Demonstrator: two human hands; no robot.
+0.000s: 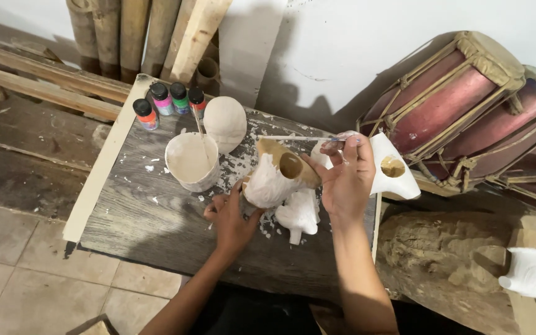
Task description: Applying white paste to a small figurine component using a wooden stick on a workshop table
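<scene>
Seen from above: rough grey plank desk (150, 217), flecked with white chips. Left hand (229, 218), grip closed around the base of a hollow white-coated wooden figure (277, 177), raised just above the desk's middle, bare tan wood showing at its round opening. Right hand (347, 177), fingers pinching a thin brush (293, 138) laid across the figure's top. Far left of it, white paint cup (192, 160); beyond, small colourful paint bottles (170, 102). Right, red rope-laced drums (466, 105).
</scene>
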